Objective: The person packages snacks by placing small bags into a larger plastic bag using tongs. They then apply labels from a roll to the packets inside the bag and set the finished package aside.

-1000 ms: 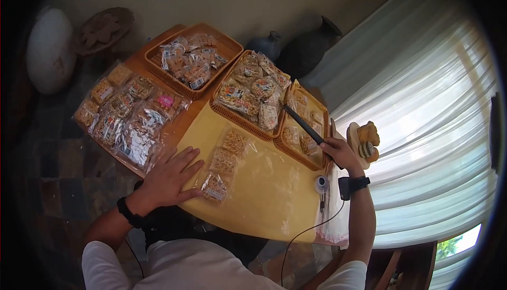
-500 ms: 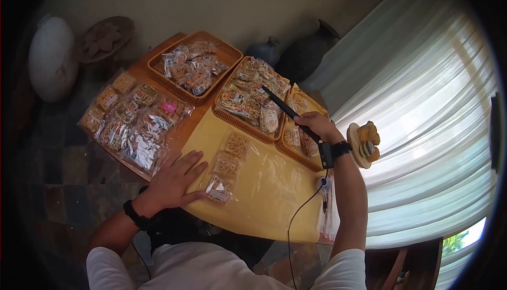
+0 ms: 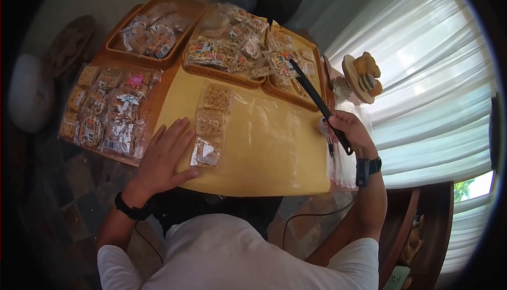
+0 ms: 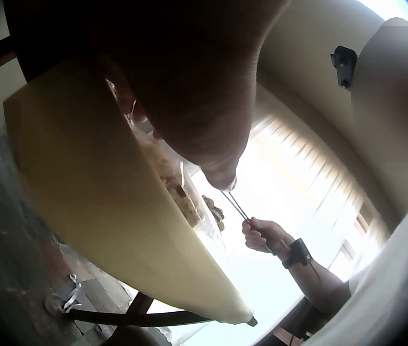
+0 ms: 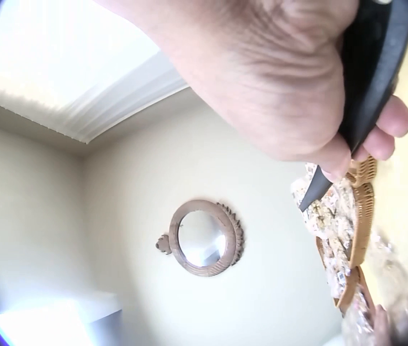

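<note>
My right hand grips a pair of long black tongs. At the tongs' tips is a clear-wrapped packet of nut snack, overlapping the right basket in the head view. My left hand lies on the table's near edge with straight, spread fingers. Just right of its thumb, a clear sleeve with three snack packets lies on the yellow cloth. More wrapped packets fill the middle wicker basket. In the right wrist view, the tongs' black handle runs under my palm.
Several bagged packets lie at the table's left side. A back-left basket holds small wrapped packets. Flat clear plastic lies on the cloth. A small stand with ornaments is at the right, by the white curtain. A cable trails below my right arm.
The tongs have swung from over the right basket to the middle basket, then back right with a packet at their tips. My left hand has stayed at the table edge. The head view has shifted.
</note>
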`<move>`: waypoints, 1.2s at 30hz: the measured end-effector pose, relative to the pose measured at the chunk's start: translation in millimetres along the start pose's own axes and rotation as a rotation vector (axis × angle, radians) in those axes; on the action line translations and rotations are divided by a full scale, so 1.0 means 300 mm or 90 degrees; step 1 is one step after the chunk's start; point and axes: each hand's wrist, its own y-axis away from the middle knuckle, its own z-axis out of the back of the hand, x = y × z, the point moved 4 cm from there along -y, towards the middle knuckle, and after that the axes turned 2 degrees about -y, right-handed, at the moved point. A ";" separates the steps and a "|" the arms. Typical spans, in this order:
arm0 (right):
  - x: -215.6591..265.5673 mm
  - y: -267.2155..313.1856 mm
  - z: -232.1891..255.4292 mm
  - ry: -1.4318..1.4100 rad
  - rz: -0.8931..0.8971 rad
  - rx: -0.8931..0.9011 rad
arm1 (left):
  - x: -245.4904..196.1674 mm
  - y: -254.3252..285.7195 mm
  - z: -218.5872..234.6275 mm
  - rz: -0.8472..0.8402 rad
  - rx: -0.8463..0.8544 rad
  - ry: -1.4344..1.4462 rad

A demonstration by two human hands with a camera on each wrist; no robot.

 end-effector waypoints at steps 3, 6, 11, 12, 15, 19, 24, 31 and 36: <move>-0.167 0.230 0.018 0.020 -0.047 -0.040 | -0.026 -0.027 -0.032 -0.033 0.015 0.015; -0.301 0.401 -0.032 -0.044 -0.108 -0.065 | -0.038 -0.057 -0.051 -0.041 0.054 0.016; -0.478 0.559 -0.060 -0.110 -0.120 -0.093 | -0.044 -0.073 -0.058 -0.052 0.078 -0.003; -0.500 0.594 -0.051 -0.129 -0.124 -0.094 | -0.045 -0.074 -0.055 -0.049 0.084 -0.004; -0.532 0.700 -0.044 -0.133 -0.161 -0.141 | -0.058 -0.072 -0.058 -0.060 0.090 -0.025; -0.565 0.756 -0.093 -0.108 -0.192 -0.152 | -0.063 -0.071 -0.064 -0.063 0.100 -0.043; -0.576 0.689 -0.203 -0.079 -0.203 -0.068 | -0.060 -0.063 -0.071 -0.071 0.092 -0.048; -0.410 0.711 -0.153 0.079 -0.245 0.006 | -0.065 -0.067 -0.074 -0.088 0.076 -0.050; -0.400 0.724 -0.017 0.131 -0.200 -0.086 | -0.067 -0.072 -0.087 -0.098 0.072 -0.063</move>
